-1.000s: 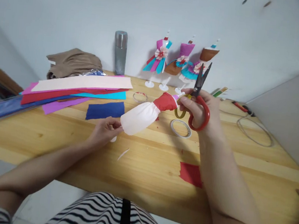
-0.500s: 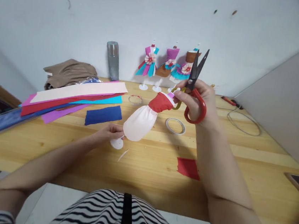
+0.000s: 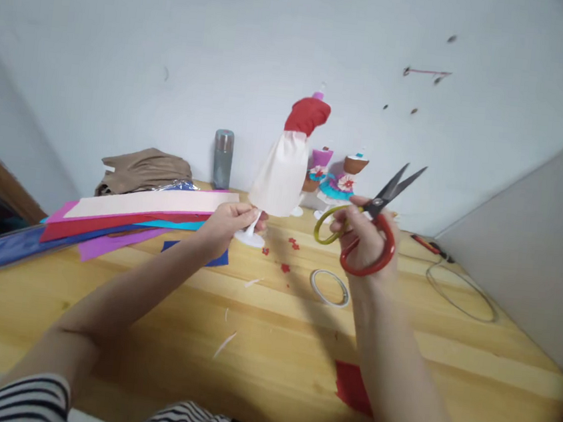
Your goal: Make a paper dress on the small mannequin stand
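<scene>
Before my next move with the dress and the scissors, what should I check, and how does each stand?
1. Left hand grips paper-dress mannequin by its stem: ok.
2. Mannequin upright: ok.
3. Mannequin base resting on wooden table: cannot tell.
4. Right hand holds scissors by the handles: ok.
5. Blades clear of the dress: ok, open, pointing away.
6. Tape roll apart from both hands: ok.
</scene>
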{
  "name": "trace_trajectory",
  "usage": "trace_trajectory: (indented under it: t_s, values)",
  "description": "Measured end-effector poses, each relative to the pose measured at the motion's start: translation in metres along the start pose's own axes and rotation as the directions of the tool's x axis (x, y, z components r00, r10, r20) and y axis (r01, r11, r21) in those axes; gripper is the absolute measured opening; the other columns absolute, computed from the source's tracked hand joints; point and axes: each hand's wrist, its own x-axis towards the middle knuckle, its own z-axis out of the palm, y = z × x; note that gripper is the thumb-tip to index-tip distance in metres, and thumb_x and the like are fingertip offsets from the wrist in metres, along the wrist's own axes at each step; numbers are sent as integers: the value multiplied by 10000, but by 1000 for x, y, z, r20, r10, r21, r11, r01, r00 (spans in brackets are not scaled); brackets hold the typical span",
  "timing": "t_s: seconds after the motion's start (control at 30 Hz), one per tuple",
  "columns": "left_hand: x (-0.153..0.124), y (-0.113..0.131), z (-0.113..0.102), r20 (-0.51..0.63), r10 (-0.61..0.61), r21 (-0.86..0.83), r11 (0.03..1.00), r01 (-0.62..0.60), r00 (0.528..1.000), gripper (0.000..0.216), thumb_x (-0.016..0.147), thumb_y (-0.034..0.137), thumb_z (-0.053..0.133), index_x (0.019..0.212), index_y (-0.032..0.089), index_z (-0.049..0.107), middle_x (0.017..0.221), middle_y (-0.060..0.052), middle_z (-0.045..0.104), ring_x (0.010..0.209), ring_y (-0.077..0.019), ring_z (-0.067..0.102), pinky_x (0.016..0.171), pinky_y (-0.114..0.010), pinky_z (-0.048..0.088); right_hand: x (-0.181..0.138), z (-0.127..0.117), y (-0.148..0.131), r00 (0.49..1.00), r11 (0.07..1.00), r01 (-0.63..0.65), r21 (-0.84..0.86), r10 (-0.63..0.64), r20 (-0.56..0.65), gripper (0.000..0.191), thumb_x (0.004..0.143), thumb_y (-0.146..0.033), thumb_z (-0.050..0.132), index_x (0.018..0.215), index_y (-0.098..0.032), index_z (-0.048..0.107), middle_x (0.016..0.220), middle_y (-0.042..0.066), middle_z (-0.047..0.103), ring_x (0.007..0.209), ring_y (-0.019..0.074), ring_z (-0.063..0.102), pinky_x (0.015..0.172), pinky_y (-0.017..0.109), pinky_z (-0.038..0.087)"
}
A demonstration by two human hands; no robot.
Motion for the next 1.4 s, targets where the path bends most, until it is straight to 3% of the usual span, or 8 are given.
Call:
trace_trajectory:
  t_s: [0.13, 0.33, 0.73, 0.9, 1.03, 1.1, 1.27, 1.4]
  values:
    - [23, 5, 15, 45, 75, -98, 993, -70, 996, 514, 576, 547, 875, 766, 97, 715, 644, -23, 641, 567, -94, 549, 567, -219, 427, -9, 13, 19, 980, 980, -192, 50, 189, 61, 367, 637, -360, 842, 893, -230, 614, 679, -11, 704, 509, 136, 609, 473, 275, 498]
    - [37, -15, 25, 125, 51, -118, 992, -37, 991, 548, 591, 579, 868, 779, 90, 707, 647, -23, 635, 554, -84, 534, 550, -213, 427, -8, 16, 32, 915, 889, -401, 220, 374, 154, 382, 594, -300, 847, 881, -237, 602, 777, 14, 740, 564, 136, 614, 547, 301, 540]
    - [35, -20, 20, 115, 42, -73, 997, -34, 992, 493, 654, 538, 836, 848, 97, 727, 646, -21, 634, 522, -90, 526, 489, -217, 395, -14, 18, 14, 903, 900, -405, 161, 365, 228, 358, 591, -272, 816, 748, -239, 496, 639, -59, 505, 517, 92, 426, 542, 279, 446]
    - [41, -19, 9, 152, 65, -110, 993, -49, 986, 496, 641, 555, 843, 792, 102, 712, 636, -14, 620, 556, -89, 540, 547, -216, 417, -20, 18, 11, 919, 959, -280, 40, 255, 300, 382, 626, -371, 815, 880, -257, 553, 563, -68, 477, 499, 115, 426, 508, 279, 375]
    - [41, -9, 2, 157, 70, -104, 993, -54, 985, 547, 638, 588, 835, 840, 94, 714, 642, -13, 612, 555, -98, 559, 544, -223, 425, -19, 7, 12, 911, 984, -159, -82, 178, 372, 340, 711, -487, 782, 895, -259, 609, 614, -25, 578, 511, 146, 485, 502, 303, 390]
    - [39, -3, 0, 158, 80, -110, 992, -63, 984, 529, 651, 570, 832, 850, 95, 711, 641, -7, 606, 542, -92, 551, 538, -223, 426, -15, -4, 10, 870, 981, -87, -173, 159, 467, 319, 757, -509, 761, 926, -261, 653, 701, 3, 636, 553, 156, 521, 521, 310, 421]
    - [33, 13, -4, 197, 53, -118, 993, -30, 979, 416, 688, 497, 813, 781, 110, 692, 605, -9, 592, 542, -89, 530, 531, -215, 420, 0, -31, -7, 646, 916, 35, -400, 285, 709, 419, 757, -523, 779, 1071, -248, 742, 859, 49, 710, 671, 167, 595, 644, 318, 505]
    - [30, 19, -7, 249, -14, -94, 995, 38, 968, 356, 697, 447, 810, 771, 120, 688, 577, -11, 590, 525, -97, 526, 546, -237, 431, 6, -35, -21, 601, 810, 133, -571, 392, 696, 478, 714, -539, 808, 1072, -223, 779, 817, 53, 706, 697, 193, 625, 628, 305, 520]
